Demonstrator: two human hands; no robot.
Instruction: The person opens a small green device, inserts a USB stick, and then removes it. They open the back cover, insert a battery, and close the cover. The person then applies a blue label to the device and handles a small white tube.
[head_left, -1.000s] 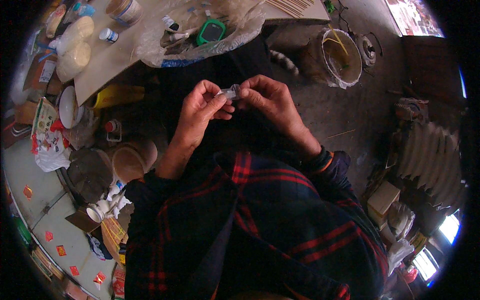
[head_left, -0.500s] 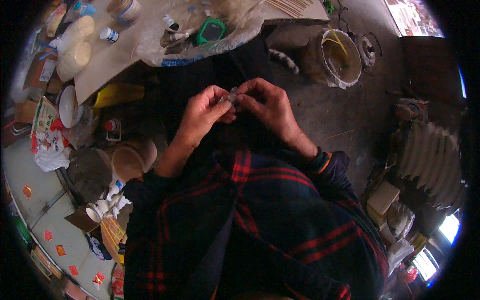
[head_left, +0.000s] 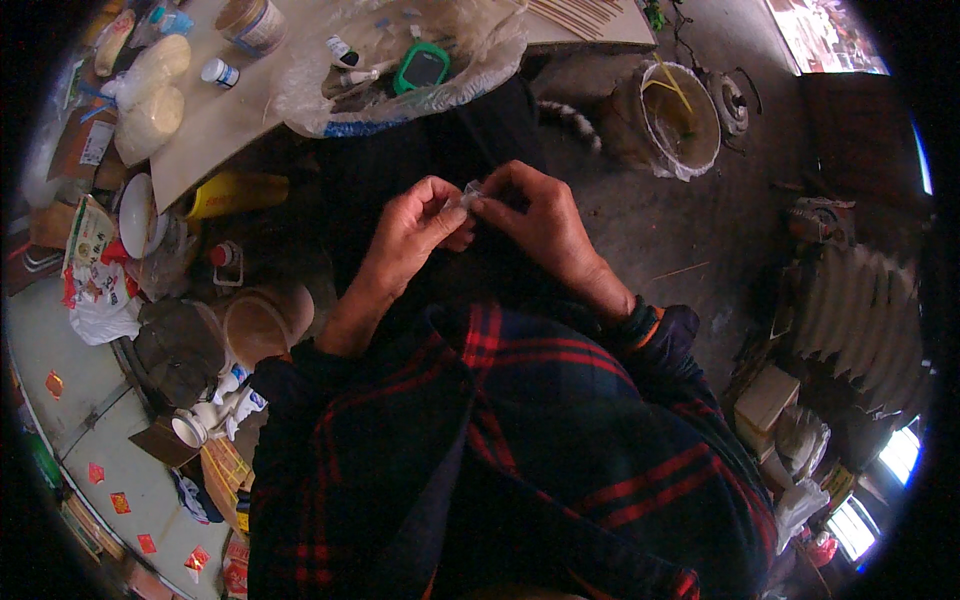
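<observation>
Both hands meet in front of my lap, pinching a small piece of clear, crinkled plastic (head_left: 468, 195). My left hand (head_left: 418, 222) has thumb and forefinger closed on its left side. From the other side, my right hand (head_left: 532, 207) grips it with thumb and fingertips pressed together. Whatever may be inside the plastic is too small to make out. Beyond the hands, a plastic-lined tray (head_left: 400, 112) on the table holds a green-rimmed device with a dark face (head_left: 422, 67) and a small dark bottle with a white label (head_left: 341, 50).
A white-capped bottle (head_left: 220, 73) and a tub (head_left: 250, 25) stand on the table (head_left: 215, 140), near thin wooden sticks (head_left: 580, 15). A lined bucket (head_left: 682, 120) is on the floor at the right. Left are a yellow object (head_left: 238, 195) and a brown pot (head_left: 262, 325).
My fingers have shifted slightly on the plastic, and the right fingertips sit a little differently. Both hands stay in nearly the same place.
</observation>
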